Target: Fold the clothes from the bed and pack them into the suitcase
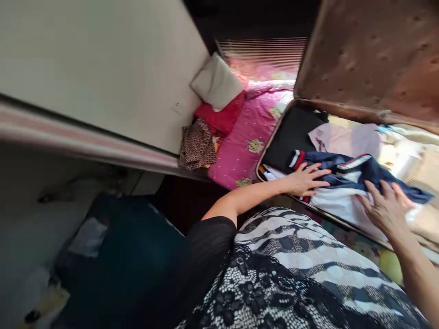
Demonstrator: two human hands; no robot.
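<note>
An opened suitcase filled with clothes lies at the right. Across its near side is a navy jacket with white and red striped trim, spread over white cloth. My left hand rests flat on the jacket's left part, fingers stretched out. On its right part lies my right hand, fingers spread and pressing on the fabric. Behind the jacket are a folded black garment and a pale lilac garment. Beige cloth fills the right end.
The suitcase's brown padded lid stands raised at the back. A pink patterned bedcover extends left of the case, with a light pillow, red cloth and a brown patterned cloth. A large white panel stands at the left.
</note>
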